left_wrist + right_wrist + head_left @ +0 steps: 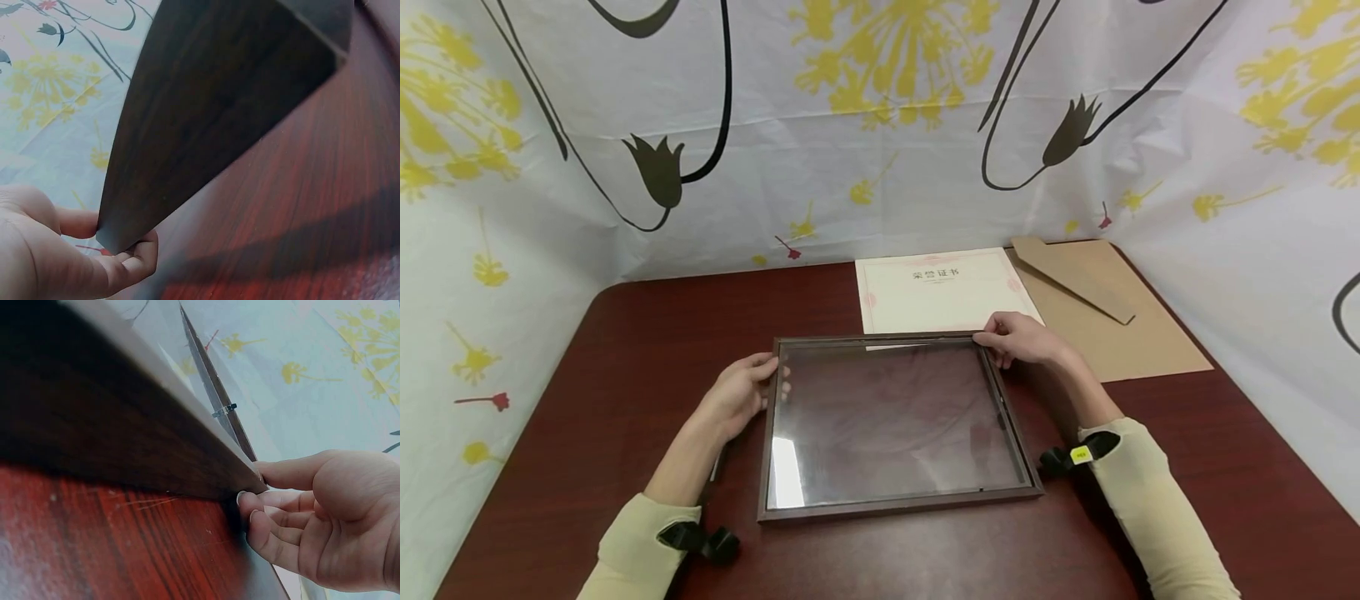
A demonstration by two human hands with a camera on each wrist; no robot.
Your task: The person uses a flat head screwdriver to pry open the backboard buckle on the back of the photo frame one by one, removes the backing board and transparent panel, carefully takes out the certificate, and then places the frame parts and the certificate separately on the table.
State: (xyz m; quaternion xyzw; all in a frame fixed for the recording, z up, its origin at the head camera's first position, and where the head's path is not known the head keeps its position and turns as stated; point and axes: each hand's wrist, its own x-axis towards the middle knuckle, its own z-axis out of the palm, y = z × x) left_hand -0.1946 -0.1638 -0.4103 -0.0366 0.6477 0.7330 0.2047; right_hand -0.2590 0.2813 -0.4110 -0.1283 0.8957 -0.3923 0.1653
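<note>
A dark brown picture frame [898,505] with a clear glass pane [887,417] is held between both hands, the tabletop showing through the pane. At its upper left corner my left hand [741,393] grips the side, thumb on top and fingers beneath. The upper right corner is pinched by my right hand [1024,338], its fingers curled under the edge. In the left wrist view the frame's side [187,119] stands off the table, with a shadow below. The right wrist view shows the frame's dark side [125,425] close above the wood.
Behind the frame lies a cream certificate [940,296] with a pink border, partly under the brown backing board [1142,350] or beside it; I cannot tell which. A folding stand leg [1075,283] is on that board. Patterned white cloth [760,108] surrounds the dark red table [647,350].
</note>
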